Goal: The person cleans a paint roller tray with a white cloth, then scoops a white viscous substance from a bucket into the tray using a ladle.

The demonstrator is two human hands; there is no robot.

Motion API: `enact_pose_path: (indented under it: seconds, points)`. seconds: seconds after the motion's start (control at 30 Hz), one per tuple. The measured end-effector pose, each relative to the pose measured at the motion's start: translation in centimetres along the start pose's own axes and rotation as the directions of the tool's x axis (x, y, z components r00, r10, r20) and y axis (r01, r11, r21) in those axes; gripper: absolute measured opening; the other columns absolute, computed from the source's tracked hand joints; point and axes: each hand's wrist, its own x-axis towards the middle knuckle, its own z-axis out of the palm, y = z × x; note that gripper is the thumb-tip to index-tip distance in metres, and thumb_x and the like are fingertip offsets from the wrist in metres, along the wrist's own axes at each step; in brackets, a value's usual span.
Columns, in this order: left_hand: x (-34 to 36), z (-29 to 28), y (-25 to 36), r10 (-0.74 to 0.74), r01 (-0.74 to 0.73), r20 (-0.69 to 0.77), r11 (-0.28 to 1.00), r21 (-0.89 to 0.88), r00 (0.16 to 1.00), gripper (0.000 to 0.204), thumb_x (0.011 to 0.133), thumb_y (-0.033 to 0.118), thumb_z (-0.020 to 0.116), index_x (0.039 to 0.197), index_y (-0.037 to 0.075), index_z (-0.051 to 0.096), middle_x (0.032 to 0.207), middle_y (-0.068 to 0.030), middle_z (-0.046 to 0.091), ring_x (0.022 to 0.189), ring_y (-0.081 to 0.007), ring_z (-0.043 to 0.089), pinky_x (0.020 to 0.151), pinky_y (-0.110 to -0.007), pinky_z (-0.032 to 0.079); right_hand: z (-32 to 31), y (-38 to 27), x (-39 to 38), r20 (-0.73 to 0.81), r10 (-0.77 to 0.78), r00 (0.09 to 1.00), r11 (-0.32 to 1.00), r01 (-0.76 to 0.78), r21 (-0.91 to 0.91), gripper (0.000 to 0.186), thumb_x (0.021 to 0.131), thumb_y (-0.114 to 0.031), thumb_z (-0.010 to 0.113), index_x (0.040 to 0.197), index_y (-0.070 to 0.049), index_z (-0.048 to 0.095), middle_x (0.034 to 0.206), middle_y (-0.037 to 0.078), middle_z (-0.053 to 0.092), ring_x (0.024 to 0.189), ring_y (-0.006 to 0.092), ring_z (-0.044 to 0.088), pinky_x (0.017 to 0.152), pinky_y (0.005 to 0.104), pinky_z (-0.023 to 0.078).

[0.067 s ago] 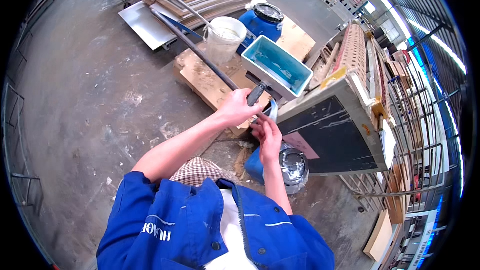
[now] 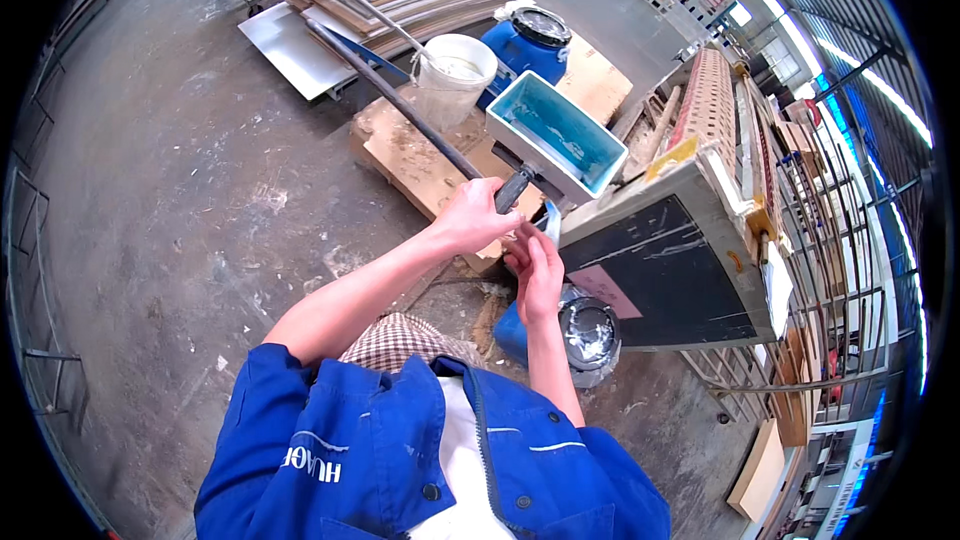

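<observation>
A long dark pole [image 2: 420, 125], likely stiff and fairly heavy, best gripped near mid-length, slants past the teal tub's [image 2: 546, 168] left side, your left hand [image 2: 472, 217] wrapped around it and right hand [image 2: 542, 278] beside, grip unclear.

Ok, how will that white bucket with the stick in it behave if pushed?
The white bucket probably feels weighty, since pale material shows inside, though how full is unclear. Its wall looks like thin plastic, so it may flex. The stick leaning out past the rim could swing or catch.
</observation>
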Motion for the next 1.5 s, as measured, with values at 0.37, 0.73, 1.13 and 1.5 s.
enact_pose_path:
  seconds: [0.37, 0.73, 1.13, 1.5]
  points:
    - [2.6, -17.0, -4.4, 0.058, -0.058, 0.006, 0.981, 0.187, 0.998, 0.032, 0.074, 0.02, 0.07, 0.093, -0.006, 0.066, 0.074, -0.0242, 0.065, 0.071, -0.035, 0.069, 0.067, -0.039, 0.054, 19.2, 2.7, 9.3, 0.172, 0.067, 0.983, 0.985, -0.093, 0.149, 0.033, 0.101, -0.018, 0.058, 0.129, -0.001, 0.059, 0.118, 0.006, 0.065, 0.109, 0.0127, 0.061, 0.092, 0.0264, 0.046]
    - [17.6, -32.9, -11.9, 0.193, -0.212, 0.095, 0.94, 0.267, 0.977, 0.051, 0.077, 0.022, 0.068, 0.122, -0.001, 0.063, 0.09, -0.0262, 0.069, 0.086, -0.0388, 0.07, 0.077, -0.043, 0.055, 34.1, 9.4, 26.0, 0.036, 0.029, 0.999, 0.966, -0.037, 0.256, 0.025, 0.099, -0.007, 0.06, 0.122, 0.001, 0.062, 0.11, 0.005, 0.067, 0.1, 0.0134, 0.062, 0.091, 0.0284, 0.05]
    - [30.8, -61.4, -21.2, 0.042, 0.335, 0.351, 0.216, -0.917, 0.935, 0.083, 0.099, 0.067, 0.033, 0.154, 0.005, 0.029, 0.153, -0.018, 0.039, 0.14, -0.0307, 0.04, 0.118, -0.046, 0.029, 43.7, 10.6, 41.5, -0.352, -0.126, 0.928, 0.925, 0.238, 0.296, 0.027, 0.101, -0.018, 0.059, 0.123, -0.003, 0.057, 0.113, 0.009, 0.063, 0.1, 0.0213, 0.063, 0.092, 0.0391, 0.053]
    - [44.5, -81.4, -27.9, 0.098, 0.515, 0.511, -0.023, -0.857, 0.854, 0.088, 0.099, 0.067, 0.032, 0.153, -0.002, 0.026, 0.158, -0.0188, 0.031, 0.149, -0.0307, 0.025, 0.122, -0.05, 0.021, 56.6, 14.8, 47.5, -0.637, -0.111, 0.763, 0.89, 0.362, 0.278, 0.028, 0.103, -0.018, 0.055, 0.126, -0.002, 0.057, 0.12, 0.006, 0.06, 0.102, 0.0166, 0.058, 0.091, 0.0356, 0.049]
